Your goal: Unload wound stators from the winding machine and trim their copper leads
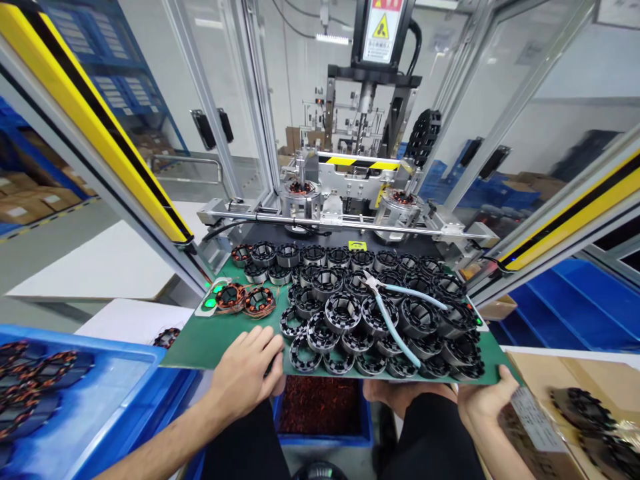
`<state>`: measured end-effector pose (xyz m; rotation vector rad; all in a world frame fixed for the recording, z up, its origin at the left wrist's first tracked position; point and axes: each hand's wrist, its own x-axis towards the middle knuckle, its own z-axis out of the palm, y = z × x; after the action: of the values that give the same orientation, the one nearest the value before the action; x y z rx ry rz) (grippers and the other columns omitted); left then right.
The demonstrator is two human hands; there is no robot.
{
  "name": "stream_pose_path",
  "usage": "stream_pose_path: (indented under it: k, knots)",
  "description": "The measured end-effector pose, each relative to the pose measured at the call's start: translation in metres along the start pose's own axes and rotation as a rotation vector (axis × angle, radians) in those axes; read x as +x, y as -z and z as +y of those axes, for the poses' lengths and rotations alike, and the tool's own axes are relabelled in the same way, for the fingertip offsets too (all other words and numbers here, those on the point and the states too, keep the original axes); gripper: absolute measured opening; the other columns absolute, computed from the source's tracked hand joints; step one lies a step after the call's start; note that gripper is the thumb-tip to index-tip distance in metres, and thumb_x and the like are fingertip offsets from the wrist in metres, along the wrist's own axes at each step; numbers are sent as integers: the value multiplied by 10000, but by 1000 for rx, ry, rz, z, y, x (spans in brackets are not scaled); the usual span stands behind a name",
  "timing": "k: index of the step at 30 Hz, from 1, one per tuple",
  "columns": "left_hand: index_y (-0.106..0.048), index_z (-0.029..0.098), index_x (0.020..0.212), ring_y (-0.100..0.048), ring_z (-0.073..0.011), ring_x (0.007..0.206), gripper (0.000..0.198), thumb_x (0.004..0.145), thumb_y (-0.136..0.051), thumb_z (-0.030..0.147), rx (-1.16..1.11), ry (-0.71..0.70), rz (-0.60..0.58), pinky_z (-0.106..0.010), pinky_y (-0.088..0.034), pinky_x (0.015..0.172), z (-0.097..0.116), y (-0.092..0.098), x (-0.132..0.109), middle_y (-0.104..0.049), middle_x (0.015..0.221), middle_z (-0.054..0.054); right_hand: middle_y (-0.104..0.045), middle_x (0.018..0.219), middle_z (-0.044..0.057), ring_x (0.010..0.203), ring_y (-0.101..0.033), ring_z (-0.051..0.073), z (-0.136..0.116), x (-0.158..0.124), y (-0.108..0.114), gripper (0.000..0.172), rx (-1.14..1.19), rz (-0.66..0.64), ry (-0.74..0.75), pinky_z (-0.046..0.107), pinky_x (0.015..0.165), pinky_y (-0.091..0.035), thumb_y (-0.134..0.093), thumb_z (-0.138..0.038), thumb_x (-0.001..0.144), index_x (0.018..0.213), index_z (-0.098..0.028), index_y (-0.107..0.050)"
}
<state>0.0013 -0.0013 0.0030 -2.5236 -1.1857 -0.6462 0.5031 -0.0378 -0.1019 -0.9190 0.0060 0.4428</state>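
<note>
My left hand (247,367) rests at the front edge of the green worktop (205,337), its fingers curled in loosely and nothing showing in them. At the right front corner my right hand (489,395) grips the worktop's edge, thumb on top and fingers hidden underneath. Between the hands stand stacked rows of black-and-silver stator cores (343,312). Pliers with light blue handles (393,323) lie across the cores, jaws pointing away from me. Left of them lie wound stators (259,301) with copper wire ends, apart from my left hand.
Behind the worktop stands a machine with two metal fixtures (300,195) and a crossbar (345,222). Yellow-and-black posts (107,133) flank it. A blue bin (125,373) holds wound stators at left. Beneath is a blue tub of copper scraps (320,407); a cardboard box (535,373) is at right.
</note>
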Motion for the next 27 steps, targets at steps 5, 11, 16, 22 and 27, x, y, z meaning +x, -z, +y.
stream_pose_path:
  k: [5, 11, 16, 22, 27]
  knots:
    - [-581, 234, 931, -507, -260, 847, 202, 1108, -511, 166, 13, -7, 4, -412, -359, 788, 0, 0, 0, -587, 888, -46, -841, 991, 47, 1152, -801, 308, 0, 1, 1, 312, 2, -17, 2, 431, 884, -759, -759, -469, 692, 917, -262, -695]
    - [-589, 232, 948, -513, -261, 854, 189, 1108, -512, 168, 19, -12, 3, -415, -364, 792, 0, -1, 0, -602, 899, -47, -854, 1009, 38, 1120, -819, 298, 0, 0, 2, 304, 15, -18, -3, 404, 846, -764, -779, -449, 706, 931, -254, -718]
    - [-592, 233, 949, -521, -263, 860, 185, 1106, -522, 167, 12, -1, -5, -415, -369, 796, 0, 0, 0, -608, 901, -49, -872, 1034, 50, 1033, -835, 264, -3, -1, 0, 310, 28, -4, -31, 336, 715, -750, -734, -410, 756, 1001, -227, -782]
    - [-600, 233, 947, -526, -263, 860, 180, 1099, -532, 166, 4, 1, 7, -414, -366, 790, 0, 0, 0, -611, 904, -50, -879, 1059, 36, 1084, -826, 247, -1, -2, -3, 298, 20, 26, -19, 320, 750, -746, -642, -388, 798, 1006, -245, -801]
    - [-607, 221, 946, -513, -259, 860, 171, 1089, -544, 151, 8, -6, 8, -419, -365, 791, 0, 0, 0, -598, 902, -48, -867, 1070, 44, 1058, -824, 256, -1, -3, -3, 287, 5, 19, -21, 356, 792, -753, -676, -417, 784, 985, -243, -784]
